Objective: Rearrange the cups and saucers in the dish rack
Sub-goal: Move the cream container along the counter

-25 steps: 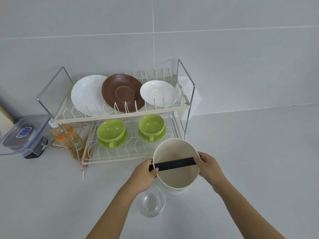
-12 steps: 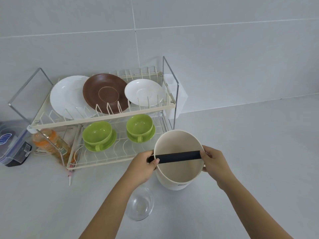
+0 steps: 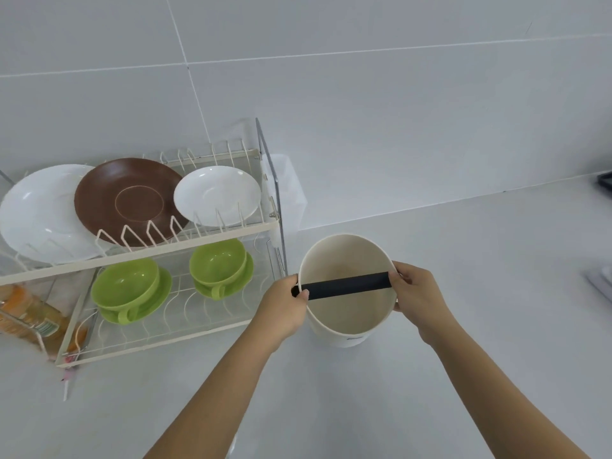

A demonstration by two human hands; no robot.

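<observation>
**Head view: both hands grip a cream bucket beside the dish rack**

Head camera looks down on a pale counter where a cream bucket [image 3: 347, 313] stands just right of a two-tier dish rack [image 3: 185, 233]. The left hand [image 3: 281, 309] is closed on the left end of the bucket's black handle bar [image 3: 344, 285], thumb pressed over the bar at the rim. The right hand [image 3: 417, 299] clasps the right side of the rim, fingers curled against the bar's other end. Whether the bucket rests on the counter or is lifted cannot be told

On the rack's upper tier three dishes lean in the slots: a large white plate [image 3: 39, 213] at the left, a brown saucer [image 3: 129, 200] overlapping it in the middle, and a small white saucer [image 3: 217, 195] at the right. On the lower tier sit two green cups, each upright on a green saucer: the left cup [image 3: 126, 283] on its saucer [image 3: 155, 304], the right cup [image 3: 217, 261] on its saucer [image 3: 246, 276], the two sets apart from each other

An orange-labelled bottle [image 3: 26, 313] lies at the rack's left end, partly behind the wire frame
</observation>
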